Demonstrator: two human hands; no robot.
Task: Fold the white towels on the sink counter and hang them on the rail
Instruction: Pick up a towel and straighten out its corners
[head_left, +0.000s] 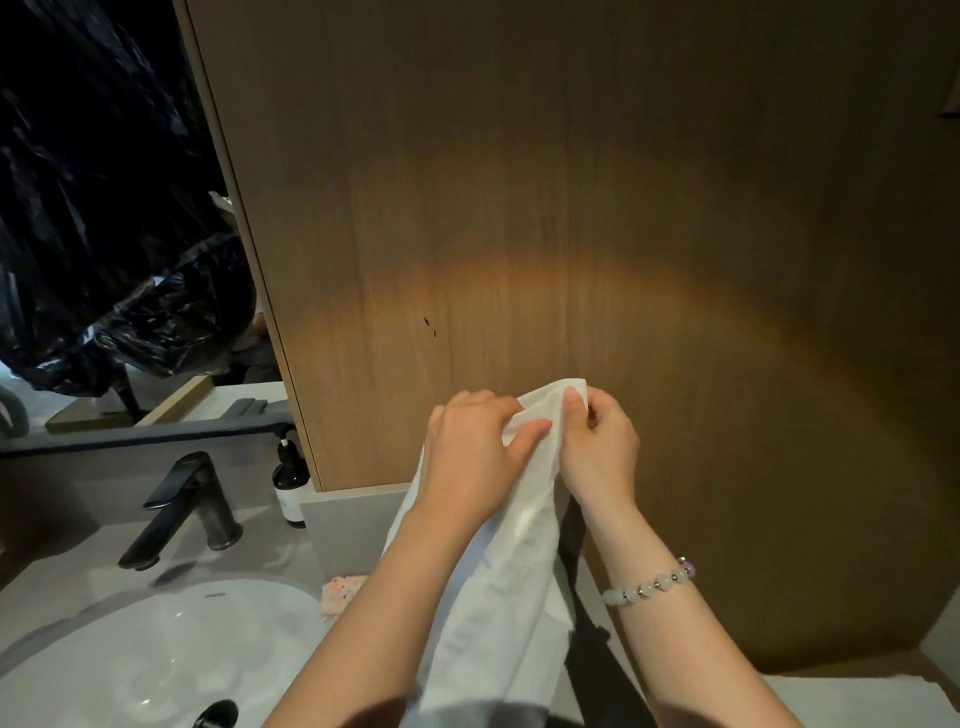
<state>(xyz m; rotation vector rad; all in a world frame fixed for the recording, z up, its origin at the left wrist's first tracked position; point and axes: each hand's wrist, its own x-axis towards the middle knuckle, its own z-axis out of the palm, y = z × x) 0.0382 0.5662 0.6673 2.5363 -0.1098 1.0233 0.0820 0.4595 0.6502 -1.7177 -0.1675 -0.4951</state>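
two-handed pinch on the top edge of the white towel (524, 545), left hand (472, 457) and right hand (597, 447) close together, in front of the wood panel (571, 208), right of the sink (156, 649). hangs limp: seems light, soft; best taken at corners.

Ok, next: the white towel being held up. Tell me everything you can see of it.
The towel is plain white, thin, soft-looking cloth. It is held up in front of the wooden wall, not yet folded flat. Its top end is bunched between both hands: the left hand grips it with the thumb laid across, and the right hand pinches the top edge. The rest hangs in long loose folds between the forearms. Its lower end runs out of view.
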